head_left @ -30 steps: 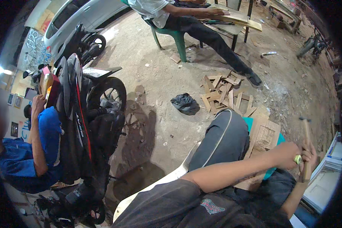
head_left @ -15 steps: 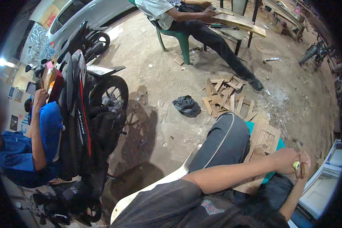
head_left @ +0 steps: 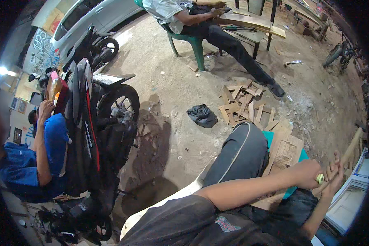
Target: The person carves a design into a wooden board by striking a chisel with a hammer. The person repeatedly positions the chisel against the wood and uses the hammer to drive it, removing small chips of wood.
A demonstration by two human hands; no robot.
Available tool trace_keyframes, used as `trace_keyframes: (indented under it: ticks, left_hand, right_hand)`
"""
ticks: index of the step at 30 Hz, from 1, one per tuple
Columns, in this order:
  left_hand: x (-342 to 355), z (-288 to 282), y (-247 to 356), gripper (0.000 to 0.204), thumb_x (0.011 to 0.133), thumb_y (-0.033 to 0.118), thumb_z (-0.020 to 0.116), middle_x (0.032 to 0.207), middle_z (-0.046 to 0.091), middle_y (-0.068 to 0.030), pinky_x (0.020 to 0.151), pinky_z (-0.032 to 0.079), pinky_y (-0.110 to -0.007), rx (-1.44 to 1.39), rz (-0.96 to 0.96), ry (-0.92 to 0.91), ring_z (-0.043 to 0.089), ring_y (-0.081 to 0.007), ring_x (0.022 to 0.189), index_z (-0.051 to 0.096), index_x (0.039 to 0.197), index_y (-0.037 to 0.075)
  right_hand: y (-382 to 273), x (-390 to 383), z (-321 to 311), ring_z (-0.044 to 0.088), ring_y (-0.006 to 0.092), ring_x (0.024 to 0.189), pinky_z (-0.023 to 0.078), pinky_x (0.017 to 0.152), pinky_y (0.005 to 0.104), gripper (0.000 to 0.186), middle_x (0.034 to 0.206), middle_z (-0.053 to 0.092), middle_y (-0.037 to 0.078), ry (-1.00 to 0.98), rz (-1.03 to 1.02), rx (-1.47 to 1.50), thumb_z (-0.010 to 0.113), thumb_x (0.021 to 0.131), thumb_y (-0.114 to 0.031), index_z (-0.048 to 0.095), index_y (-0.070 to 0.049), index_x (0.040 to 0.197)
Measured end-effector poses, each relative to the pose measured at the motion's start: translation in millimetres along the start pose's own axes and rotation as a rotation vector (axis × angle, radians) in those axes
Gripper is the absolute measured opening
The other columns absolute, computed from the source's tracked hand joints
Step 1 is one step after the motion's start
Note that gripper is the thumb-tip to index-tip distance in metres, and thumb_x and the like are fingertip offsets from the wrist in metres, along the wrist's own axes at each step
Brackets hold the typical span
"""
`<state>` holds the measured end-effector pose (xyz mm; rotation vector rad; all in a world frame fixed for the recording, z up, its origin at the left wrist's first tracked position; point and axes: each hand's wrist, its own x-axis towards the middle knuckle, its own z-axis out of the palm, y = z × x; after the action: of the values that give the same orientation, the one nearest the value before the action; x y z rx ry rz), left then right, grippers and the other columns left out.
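Note:
My left hand [head_left: 306, 174] is closed around a tool whose round yellow-green butt end [head_left: 320, 178] sticks out toward the right; its blade is hidden, so it may be a chisel. My right hand [head_left: 334, 175] grips the wooden handle of a hammer [head_left: 350, 146], with some fingers partly stretched along it. The hammer slants up and rightward, its dark head away from the left hand's tool. Just beyond my left hand a wooden board [head_left: 288, 150] with a carved rectangular recess lies over a teal surface [head_left: 302, 157], beside my bent knee.
Wood offcuts [head_left: 244, 102] are heaped beyond my knee, near a crumpled black bag [head_left: 201, 115]. A co-worker sits on a green chair [head_left: 197, 49] by planks [head_left: 250, 21]. Another person is beside a parked motorcycle [head_left: 86, 119] at left. White framed panels [head_left: 350, 192] stand at right.
My right hand has swung the hammer out to the right, away from the tool's butt end, and its fingers have loosened somewhat. My left hand has stayed nearly in place.

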<state>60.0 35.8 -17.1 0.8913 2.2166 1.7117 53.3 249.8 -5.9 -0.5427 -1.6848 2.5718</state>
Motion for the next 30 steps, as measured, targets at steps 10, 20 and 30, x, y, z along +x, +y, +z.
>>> trace_keyframes:
  ticks: [10,20,30]
  left_hand:
    - [-5,-7,6,0.025,0.072,0.025,0.071,0.084,0.068,-0.0208,0.073,0.053,-0.05,-0.018,0.071,-0.01,0.066,-0.0412,0.081,0.069,0.092,0.01]
    - [4,1,-7,0.026,0.07,0.028,0.07,0.079,0.067,-0.021,0.07,0.052,-0.05,0.043,0.01,-0.042,0.065,-0.0418,0.077,0.066,0.08,0.004]
    - [2,-3,-3,0.022,0.071,0.025,0.07,0.076,0.066,-0.0203,0.068,0.051,-0.05,-0.014,-0.013,-0.015,0.064,-0.041,0.076,0.064,0.077,0.005]
  right_hand:
    - [36,19,-50,0.04,0.0035,0.04,0.044,0.044,0.0197,0.024,0.066,0.054,-0.002,-0.047,0.44,0.297,0.046,0.102,-0.022,0.054,-0.008,0.12]
    - [-20,-14,7,0.042,0.0031,0.052,0.032,0.04,0.0192,0.047,0.083,0.052,0.0,0.125,-0.57,-0.238,0.057,0.097,-0.015,0.041,-0.006,0.14]
    - [-10,-34,31,0.036,0.0053,0.047,0.034,0.037,0.0203,0.037,0.077,0.044,0.001,0.118,-0.571,-0.173,0.046,0.103,-0.017,0.042,-0.008,0.138]
